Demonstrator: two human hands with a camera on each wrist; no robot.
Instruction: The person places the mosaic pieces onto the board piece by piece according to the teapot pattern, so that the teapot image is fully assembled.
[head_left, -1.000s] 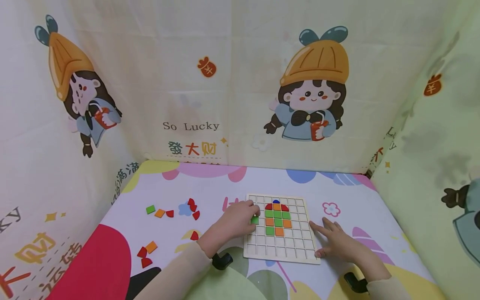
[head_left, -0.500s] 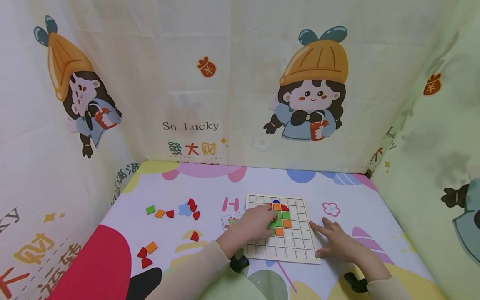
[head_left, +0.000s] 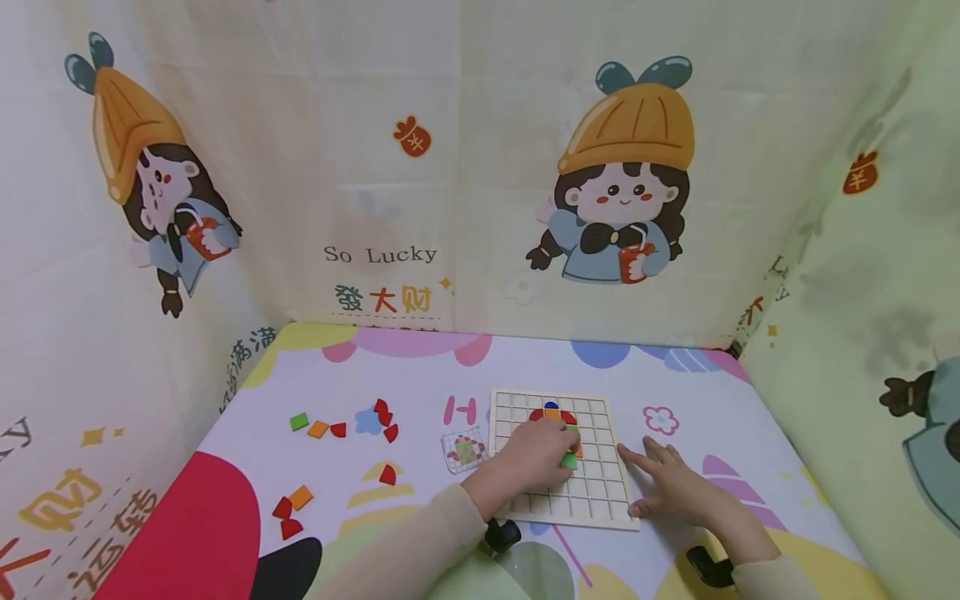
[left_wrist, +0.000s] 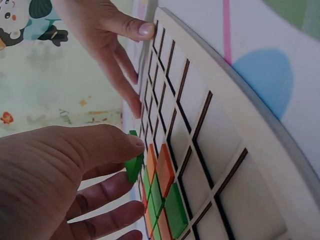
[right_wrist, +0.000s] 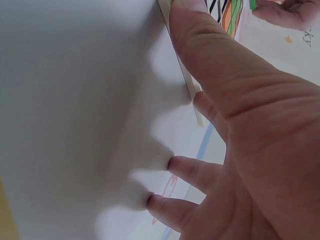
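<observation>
In the head view a pale square grid board [head_left: 600, 505] lies on the table, with a small pattern of colored tiles set in its upper middle. My left hand [head_left: 531, 460] is over that pattern and hides most of it. Between thumb and fingers it pinches a green square tile [left_wrist: 132, 164], held on edge just off the grid in the left wrist view. Orange tiles [left_wrist: 165, 171] and green tiles [left_wrist: 175, 212] sit in the cells beside it. My right hand [head_left: 678, 485] has its fingers spread along the board's right edge, thumb and a fingertip touching the rim.
A printed pattern card [head_left: 465, 451] lies left of the board. Farther left are scattered loose pieces: a green square [head_left: 299, 422], orange squares [head_left: 301, 498] and several red quarter-round pieces [head_left: 387, 475]. A patterned cloth wall [head_left: 480, 208] rises behind the table.
My left hand has moved right from the board's left edge to over the tile pattern, carrying the green tile. The card it covered now shows. The right hand stays put.
</observation>
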